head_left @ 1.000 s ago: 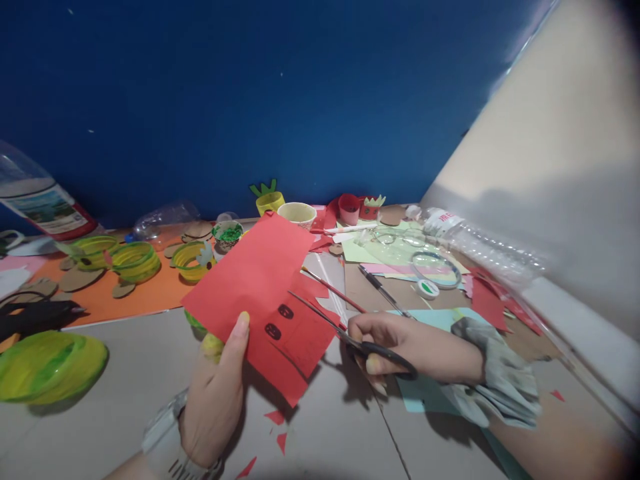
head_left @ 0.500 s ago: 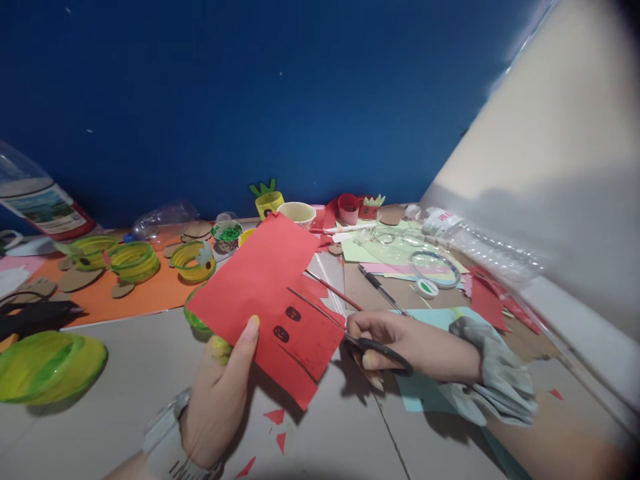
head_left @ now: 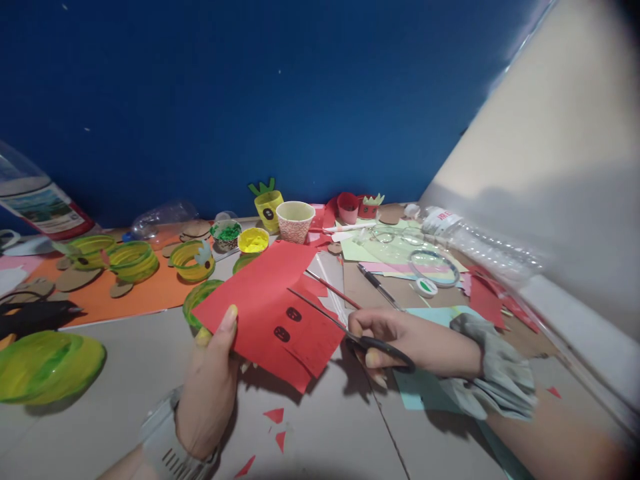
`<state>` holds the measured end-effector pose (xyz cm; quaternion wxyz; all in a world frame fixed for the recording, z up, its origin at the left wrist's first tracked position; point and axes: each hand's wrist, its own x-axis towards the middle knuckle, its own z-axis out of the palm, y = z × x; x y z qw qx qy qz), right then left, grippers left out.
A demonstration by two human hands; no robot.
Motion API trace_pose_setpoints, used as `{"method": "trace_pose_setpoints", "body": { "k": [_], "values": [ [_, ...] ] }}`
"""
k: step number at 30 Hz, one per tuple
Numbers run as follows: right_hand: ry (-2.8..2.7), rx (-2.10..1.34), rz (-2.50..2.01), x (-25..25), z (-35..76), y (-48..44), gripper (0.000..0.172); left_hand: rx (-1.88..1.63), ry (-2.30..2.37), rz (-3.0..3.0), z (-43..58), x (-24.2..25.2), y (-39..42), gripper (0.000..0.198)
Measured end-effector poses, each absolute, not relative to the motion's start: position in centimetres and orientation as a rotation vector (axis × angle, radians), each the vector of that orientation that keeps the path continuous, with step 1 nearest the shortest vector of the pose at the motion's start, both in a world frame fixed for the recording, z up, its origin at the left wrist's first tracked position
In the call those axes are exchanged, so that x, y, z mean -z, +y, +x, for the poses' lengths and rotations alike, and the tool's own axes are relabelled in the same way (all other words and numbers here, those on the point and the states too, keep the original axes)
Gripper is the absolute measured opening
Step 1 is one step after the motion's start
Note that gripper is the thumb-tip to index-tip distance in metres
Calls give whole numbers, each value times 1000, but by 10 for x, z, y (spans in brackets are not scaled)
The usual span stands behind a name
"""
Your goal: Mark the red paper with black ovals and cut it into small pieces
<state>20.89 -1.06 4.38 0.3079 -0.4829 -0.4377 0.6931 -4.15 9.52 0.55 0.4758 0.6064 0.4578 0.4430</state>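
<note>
- the left hand (head_left: 207,393) was closed in a light pinch on one red paper (head_left: 265,287); its thumb lay on top, and the other fingers were mostly hidden under the sheet.
- the right hand (head_left: 387,340) was curled around the handles of one pair of scissors (head_left: 354,339); one blade lay over the paper, but how wide the blades stood, i could not tell.
- the red paper was between the two hands, tilted above the table (head_left: 320,440); it carried two black drawn ovals (head_left: 288,324).
- this paper seemed light, soft to bend and easy to crease or tear, above all near the slit at its lower edge; the good place to hold was the left corner, away from the blades.
- below the paper, between the hands, lay three bigger red scraps (head_left: 275,415); one more scrap (head_left: 553,392) was to the right of the right forearm.
- just beyond the right hand were one pen (head_left: 377,285) and one thin stick (head_left: 335,292).
- beyond the left hand, three yellow-green rings (head_left: 134,262) stood on one orange sheet (head_left: 125,308).
- farther beyond both hands, one patterned cup (head_left: 295,227) stood beside one pot of yellow (head_left: 253,242).
</note>
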Motion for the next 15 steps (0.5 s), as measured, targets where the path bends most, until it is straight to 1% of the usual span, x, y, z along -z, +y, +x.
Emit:
{"method": "trace_pose_setpoints", "body": {
  "k": [3, 5, 7, 10, 12, 15],
  "values": [
    [-1153, -1831, -1286, -42, 209, -11, 45, -1154, 1230, 1470, -34, -19, 95, 38],
    [-1152, -1833, -1288, -43, 209, -11, 48, -1218, 1306, 1397, -26, -32, 91, 31],
    [-1163, -1812, -1287, -44, 210, -12, 52, -1209, 1283, 1240, -20, -40, 86, 33],
    [-1248, -1747, -1273, -48, 211, -11, 55, -992, 995, 1101, -19, -39, 81, 30],
    [-1330, -1741, -1212, -50, 211, -11, 57, -877, 898, 1074, -23, -32, 81, 30],
    [-1426, -1788, -1082, -49, 209, -9, 55, -827, 845, 1025, -28, -26, 82, 39]
  ]
}}
